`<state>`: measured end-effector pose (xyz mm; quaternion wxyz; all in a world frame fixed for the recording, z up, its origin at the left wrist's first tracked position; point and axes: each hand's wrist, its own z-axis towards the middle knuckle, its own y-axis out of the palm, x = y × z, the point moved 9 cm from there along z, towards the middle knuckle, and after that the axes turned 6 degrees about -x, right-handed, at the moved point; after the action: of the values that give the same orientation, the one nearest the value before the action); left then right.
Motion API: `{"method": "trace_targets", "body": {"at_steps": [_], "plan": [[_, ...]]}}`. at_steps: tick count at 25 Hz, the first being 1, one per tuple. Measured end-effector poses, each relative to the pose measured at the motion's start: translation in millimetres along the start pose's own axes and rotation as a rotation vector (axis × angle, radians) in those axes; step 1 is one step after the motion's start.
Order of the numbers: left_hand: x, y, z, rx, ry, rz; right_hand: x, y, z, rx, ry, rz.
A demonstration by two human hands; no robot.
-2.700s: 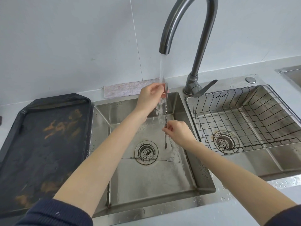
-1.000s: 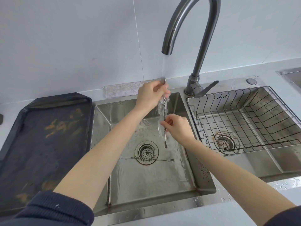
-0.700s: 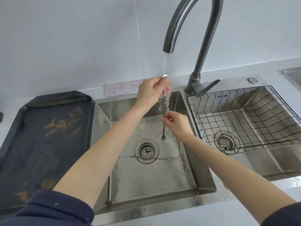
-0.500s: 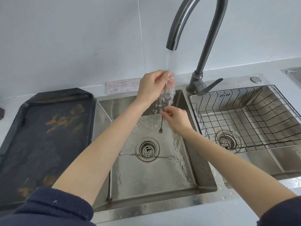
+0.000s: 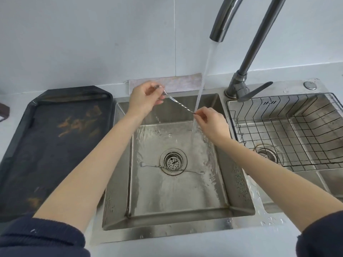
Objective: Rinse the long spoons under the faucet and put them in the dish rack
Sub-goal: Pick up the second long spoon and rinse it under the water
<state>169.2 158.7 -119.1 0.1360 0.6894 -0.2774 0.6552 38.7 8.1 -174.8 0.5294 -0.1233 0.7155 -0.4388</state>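
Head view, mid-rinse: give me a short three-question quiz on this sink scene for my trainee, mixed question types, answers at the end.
1. True or false: the wire dish rack already holds a spoon.
2. Where does the second long utensil lie? A) across the drain in the left basin B) on the dark tray C) in the dish rack
3. Fill in: the long spoon is held at its two ends by the left hand and the right hand, and it slants through the ____ from the faucet.

Key: 1 false, the rack is empty; 2 A; 3 water stream.
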Motion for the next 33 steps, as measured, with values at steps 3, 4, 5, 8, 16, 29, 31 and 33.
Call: {"method": "trace_targets", "body": {"at_steps": [3,4,5,8,16,29,31,33], "plan": [[-41.5,-13.7,-4.8,0.012,-0.125,-0.014,3.7,27.1,-2.7,-0.162,-0.053,-0.205],[-53.4,-17.2,-6.3,0.028,-0.157,-0.025,9.8,38.4,-5.3,-0.219,-0.046,-0.233],[-64.3,-21.2,-6.8,0.053,-0.186,-0.048,17.9,48.7,-8.3,-0.269,-0.024,-0.250],[-98.0,-38.4,-5.8,0.163,-0.281,-0.087,46.4,70.6,-17.9,-0.361,0.077,-0.275],[-207.4,-22.7,-17.5,-0.154,-0.543,0.494,88.5,104.8,-24.9,-0.499,0.183,-0.351],[-275.1,-6.5,-40.2,-0.155,-0.681,0.652,118.9,157.3,-34.2,-0.639,0.276,-0.398],[-278.3,-4.9,-41.3,-0.137,-0.675,0.656,121.9,161.5,-35.0,-0.637,0.293,-0.393],[-277.5,-1.5,-43.4,-0.144,-0.653,0.679,124.1,163.3,-34.9,-0.621,0.310,-0.381]]}}
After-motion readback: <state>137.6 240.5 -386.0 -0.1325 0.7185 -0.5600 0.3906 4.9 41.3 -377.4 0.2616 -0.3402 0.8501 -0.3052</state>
